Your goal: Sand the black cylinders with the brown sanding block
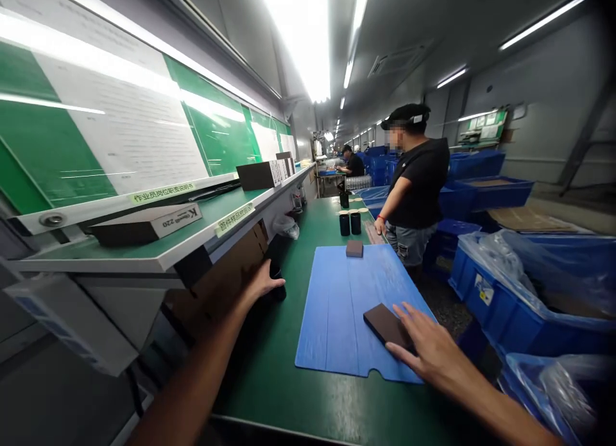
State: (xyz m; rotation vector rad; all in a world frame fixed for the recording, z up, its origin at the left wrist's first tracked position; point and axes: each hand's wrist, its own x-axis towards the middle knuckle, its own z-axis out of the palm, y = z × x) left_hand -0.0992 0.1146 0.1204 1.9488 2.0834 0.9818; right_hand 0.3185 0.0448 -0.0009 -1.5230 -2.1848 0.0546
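The left hand (262,282) is found closed about a black cylindrical container (278,293) at the near edge of the green workbench (260,375). The container is partly hidden by the hand and by shadow, so the firmness of the grip cannot be confirmed. The right hand (433,350) is recorded well apart from the left, its fingers (409,321) spread over the end of a dark brown box (385,324) lying flat on a blue mat (332,330) — whether the box is gripped or merely steadied cannot be told. A second brown box (354,248) is noted near the mat's far end, and two upright black cylinders (350,223) are seen beyond it. Labelled boxes (144,224) are stored on the shelf at left; blue crates (524,311) are ranged at right, and a co-worker (416,183) is observed standing beside the bench.
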